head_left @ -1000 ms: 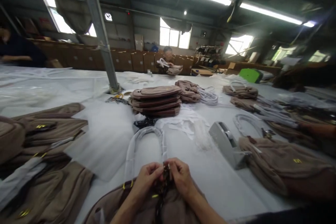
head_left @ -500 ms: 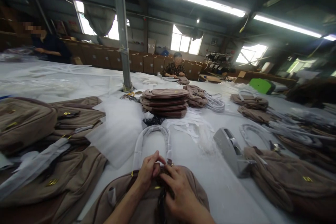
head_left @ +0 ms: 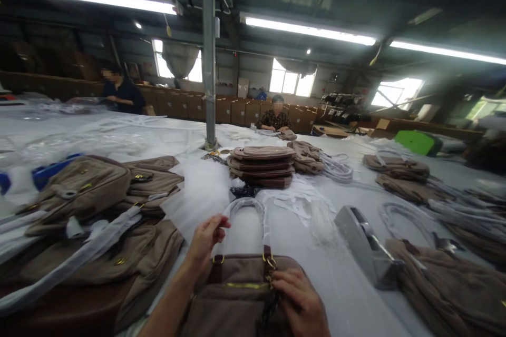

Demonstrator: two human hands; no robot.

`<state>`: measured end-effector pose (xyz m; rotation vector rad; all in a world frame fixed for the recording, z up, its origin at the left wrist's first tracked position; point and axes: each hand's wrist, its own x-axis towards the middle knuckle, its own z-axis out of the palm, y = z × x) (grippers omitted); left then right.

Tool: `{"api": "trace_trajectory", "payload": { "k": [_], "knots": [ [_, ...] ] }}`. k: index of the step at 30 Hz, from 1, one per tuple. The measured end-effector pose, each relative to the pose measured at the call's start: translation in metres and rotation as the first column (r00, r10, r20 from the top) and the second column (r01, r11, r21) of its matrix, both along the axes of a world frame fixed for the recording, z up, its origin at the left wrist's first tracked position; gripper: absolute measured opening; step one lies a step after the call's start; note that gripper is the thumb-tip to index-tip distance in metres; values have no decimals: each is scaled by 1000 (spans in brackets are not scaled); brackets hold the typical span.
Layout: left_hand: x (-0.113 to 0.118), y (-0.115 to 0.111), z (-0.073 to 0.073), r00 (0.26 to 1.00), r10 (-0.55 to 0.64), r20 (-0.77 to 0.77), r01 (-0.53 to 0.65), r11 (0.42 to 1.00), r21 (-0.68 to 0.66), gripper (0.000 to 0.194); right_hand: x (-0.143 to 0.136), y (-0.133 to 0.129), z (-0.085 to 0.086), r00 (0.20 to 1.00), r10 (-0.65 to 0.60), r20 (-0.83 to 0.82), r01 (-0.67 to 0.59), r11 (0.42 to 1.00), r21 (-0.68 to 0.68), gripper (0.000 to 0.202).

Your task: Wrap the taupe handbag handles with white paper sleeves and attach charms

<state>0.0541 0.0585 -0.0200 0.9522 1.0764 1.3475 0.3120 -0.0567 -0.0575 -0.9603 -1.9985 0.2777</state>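
At the near side of the white table (head_left: 343,300), found a brown bag (head_left: 229,313), lying handle end outward beneath the hands. Noted the handle (head_left: 268,226) joined at both ends and sleeved in white wrap; judged complete there. Found the gold clasp (head_left: 271,264) hanging at the right-hand handle ring, above a dark strap (head_left: 268,309), both without visible wrapping; judged unfinished at this point. Could not confirm fastening. Observed right hand (head_left: 298,297) with fingers narrow, closed on the clasp, thumb hidden. Observed left hand (head_left: 205,234) raised beside the handle, fingers curled close together, with nothing visible in them; cannot tell of any thin item pinched. Recorded a grey dispenser (head_left: 366,253) to the right, near another bag (head_left: 454,281). Recorded beyond the handle a neat bag stack (head_left: 261,168), and to the left a foam sheet (head_left: 200,184) beside more bags (head_left: 152,253). Across the table, noted a seated person (head_left: 275,117).
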Motion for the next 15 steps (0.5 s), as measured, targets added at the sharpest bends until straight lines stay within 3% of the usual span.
{"api": "trace_trajectory", "payload": {
  "k": [5, 8, 12, 15],
  "knots": [
    [-63, 4, 4, 958, 60, -279, -77, 996, -51, 51, 18, -7, -23, 994, 20, 104, -24, 999, 44, 42],
    [-75, 14, 5, 881, 87, -465, -95, 995, 6, 56, 22, -8, -42, 987, 39, 154, -33, 999, -43, 36],
    [-45, 56, 11, 707, 115, -697, 19, 983, 182, 51, 21, -9, -50, 988, 80, 133, -56, 982, -180, 28],
    [-1, 98, 10, 552, 98, -828, 211, 944, 253, 45, 15, -12, -45, 996, -23, 88, 44, 969, -244, 26]
  ]
}}
